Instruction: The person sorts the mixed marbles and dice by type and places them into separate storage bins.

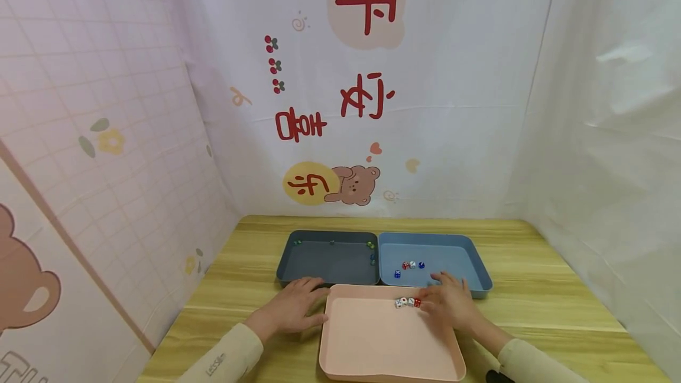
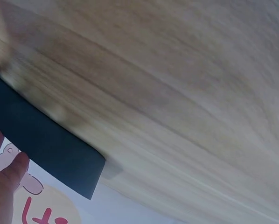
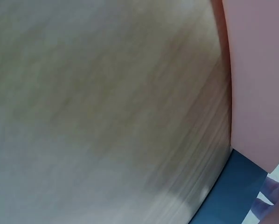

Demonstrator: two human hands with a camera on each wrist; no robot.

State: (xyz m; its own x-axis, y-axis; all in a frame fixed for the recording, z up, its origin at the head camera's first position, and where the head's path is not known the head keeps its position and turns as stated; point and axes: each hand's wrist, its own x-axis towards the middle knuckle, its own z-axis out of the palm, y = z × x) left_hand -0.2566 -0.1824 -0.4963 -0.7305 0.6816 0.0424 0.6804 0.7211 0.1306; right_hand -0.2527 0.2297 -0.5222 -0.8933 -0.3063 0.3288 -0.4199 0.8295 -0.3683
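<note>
In the head view, a row of several white and red dice (image 1: 404, 302) lies near the far edge of a pink tray (image 1: 383, 341). My right hand (image 1: 452, 303) reaches over that tray's far right corner, its fingertips right beside the red die (image 1: 417, 302) at the row's end. The other fingers spread forward to the near side of a blue tray (image 1: 468, 253). At the left, my left hand (image 1: 292, 307) lies along the pink tray's side, fingers loosely extended and holding nothing. Its fingertips are close to the front rim of a dark tray (image 1: 319, 273).
More dice, red, white and blue (image 1: 409, 266), lie in the blue tray. Several small green and dark dice (image 1: 370, 245) sit near the dark tray's edges. All three trays stand on a wood-grain table (image 1: 558, 312) before a printed white curtain (image 1: 452, 105).
</note>
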